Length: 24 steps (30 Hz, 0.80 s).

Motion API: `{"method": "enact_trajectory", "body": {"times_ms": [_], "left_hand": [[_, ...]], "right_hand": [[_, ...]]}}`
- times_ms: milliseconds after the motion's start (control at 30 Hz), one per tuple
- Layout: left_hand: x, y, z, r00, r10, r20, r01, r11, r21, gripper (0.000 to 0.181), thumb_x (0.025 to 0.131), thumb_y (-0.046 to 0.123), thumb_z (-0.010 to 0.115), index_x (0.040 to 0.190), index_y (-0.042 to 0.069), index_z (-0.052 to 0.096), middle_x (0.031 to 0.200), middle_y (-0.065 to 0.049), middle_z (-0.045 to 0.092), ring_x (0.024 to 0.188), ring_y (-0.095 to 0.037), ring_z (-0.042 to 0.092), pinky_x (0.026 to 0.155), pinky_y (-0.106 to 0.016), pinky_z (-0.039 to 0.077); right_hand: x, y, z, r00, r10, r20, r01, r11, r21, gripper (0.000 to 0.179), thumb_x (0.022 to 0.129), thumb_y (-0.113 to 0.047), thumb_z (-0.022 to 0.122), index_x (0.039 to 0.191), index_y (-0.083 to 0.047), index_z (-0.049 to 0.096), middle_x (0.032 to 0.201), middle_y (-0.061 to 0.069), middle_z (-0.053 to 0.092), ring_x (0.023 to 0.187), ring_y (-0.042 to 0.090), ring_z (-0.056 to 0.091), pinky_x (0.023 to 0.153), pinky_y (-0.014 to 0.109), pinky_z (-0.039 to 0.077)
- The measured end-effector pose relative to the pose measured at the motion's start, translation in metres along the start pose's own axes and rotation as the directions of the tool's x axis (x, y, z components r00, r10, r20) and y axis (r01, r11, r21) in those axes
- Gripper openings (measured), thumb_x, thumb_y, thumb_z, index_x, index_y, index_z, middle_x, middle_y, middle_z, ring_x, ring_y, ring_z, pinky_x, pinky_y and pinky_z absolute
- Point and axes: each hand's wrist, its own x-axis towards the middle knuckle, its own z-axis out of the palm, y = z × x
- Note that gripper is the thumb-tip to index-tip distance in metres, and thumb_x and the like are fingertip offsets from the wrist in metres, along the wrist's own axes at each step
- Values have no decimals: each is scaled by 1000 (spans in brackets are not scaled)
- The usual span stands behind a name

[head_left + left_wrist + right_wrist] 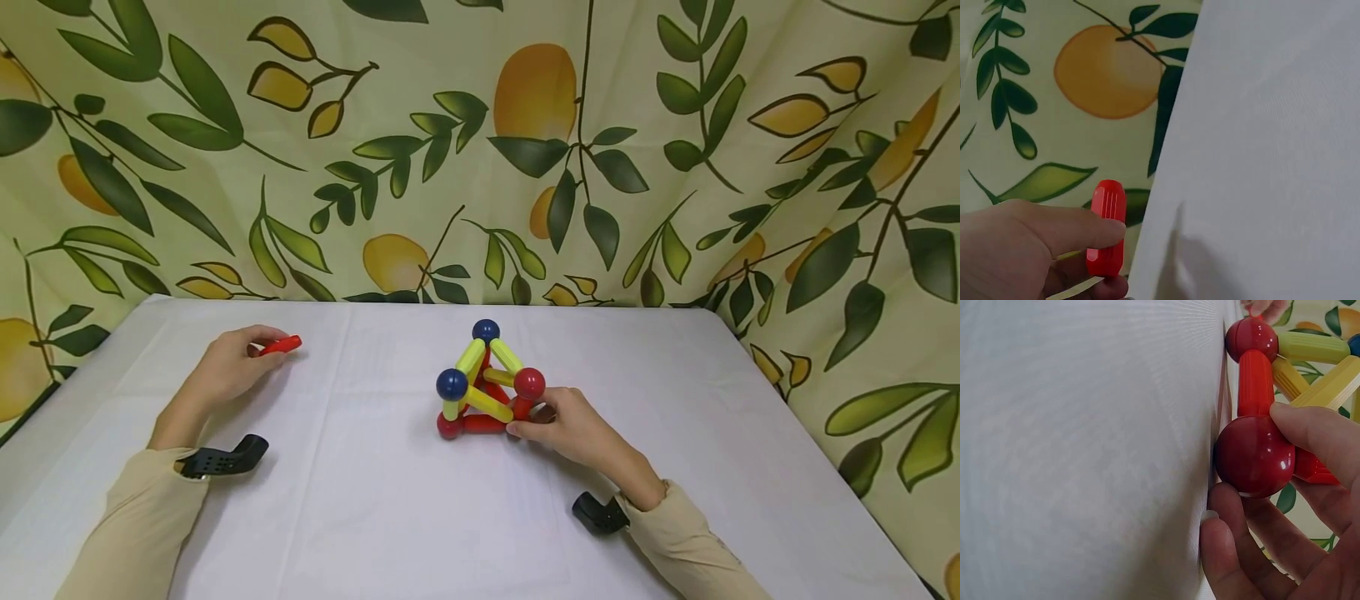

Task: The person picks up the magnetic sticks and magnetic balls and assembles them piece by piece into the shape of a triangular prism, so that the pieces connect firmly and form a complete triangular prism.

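Note:
On the left of the table in the head view, my left hand [228, 364] pinches a loose red magnetic rod [282, 345]. The left wrist view shows the thumb across this ribbed red rod [1110, 199], with fingers behind it. A frame of magnetic rods and balls stands mid-table, with a blue ball [486, 332] on top, another blue ball at the left and a red ball [529, 383] at the right. My right hand [576, 429] grips its lower right corner. Up close, thumb and fingers are around a dark red ball [1255, 456] joined to a red rod [1255, 383].
A white cloth [375, 500] covers the table. Behind it and at the right hangs a leaf-and-fruit patterned curtain [420, 192]. Each wrist carries a black camera mount, the left one [225, 458] lying close over the cloth. Between the left hand and the frame lies bare cloth.

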Motion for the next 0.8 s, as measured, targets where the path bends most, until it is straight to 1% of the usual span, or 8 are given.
{"method": "enact_trajectory", "body": {"times_ms": [67, 200, 400, 500, 600, 700, 800], "left_hand": [[0, 8, 0, 1000, 10, -15, -11, 1000, -13, 38, 94, 17, 63, 128, 2, 61, 111, -22, 63, 93, -29, 52, 68, -29, 40], [-1, 25, 0, 997, 52, -56, -54, 998, -35, 33, 92, 13, 64, 124, 3, 64, 109, -21, 66, 92, -28, 54, 69, -28, 42], [-5, 48, 3, 989, 89, -119, -98, 993, -73, 33, 91, 12, 68, 122, 4, 65, 108, -19, 68, 89, -26, 53, 66, -22, 44], [-7, 57, 6, 979, 120, -163, -136, 986, -92, 31, 90, 12, 70, 120, 4, 67, 108, -18, 69, 86, -23, 56, 66, -18, 44], [-10, 66, 8, 964, 167, -205, -192, 976, -106, 29, 89, 10, 71, 118, 4, 69, 107, -17, 71, 83, -21, 59, 66, -15, 46], [-13, 75, 10, 952, 206, -226, -235, 965, -112, 28, 89, 9, 71, 117, 5, 70, 106, -16, 72, 83, -21, 62, 68, -14, 46], [-17, 84, 12, 947, 229, -227, -258, 960, -110, 28, 89, 8, 71, 117, 6, 70, 105, -15, 72, 85, -23, 64, 69, -15, 47]], "right_hand": [[1, 0, 0, 1000, 0, -2, 0, 1000, -4, 35, 83, -25, 80, 113, -8, 70, 99, 5, 72, 83, 14, 66, 72, 27, 58], [1, 1, 2, 1000, 6, -9, -6, 1000, -7, 35, 83, -24, 80, 114, -9, 70, 100, 4, 72, 85, 14, 67, 73, 28, 58], [0, 0, 2, 1000, -6, -12, 6, 1000, -8, 34, 84, -24, 80, 113, -10, 70, 99, 3, 73, 85, 14, 68, 73, 27, 58], [0, 1, 1, 999, -35, -3, 35, 999, -10, 31, 84, -25, 79, 109, -9, 71, 95, 3, 73, 82, 13, 69, 72, 25, 57], [0, 0, 0, 998, -64, 9, 65, 998, -12, 29, 85, -26, 79, 106, -9, 72, 91, 3, 74, 78, 12, 69, 71, 23, 56], [0, 0, 1, 997, -73, 11, 73, 997, -13, 29, 85, -27, 79, 106, -9, 72, 90, 2, 74, 76, 10, 69, 71, 21, 55], [0, -1, 1, 997, -75, 11, 75, 997, -12, 29, 85, -27, 79, 106, -8, 72, 90, 2, 74, 76, 10, 68, 70, 21, 55]]}}
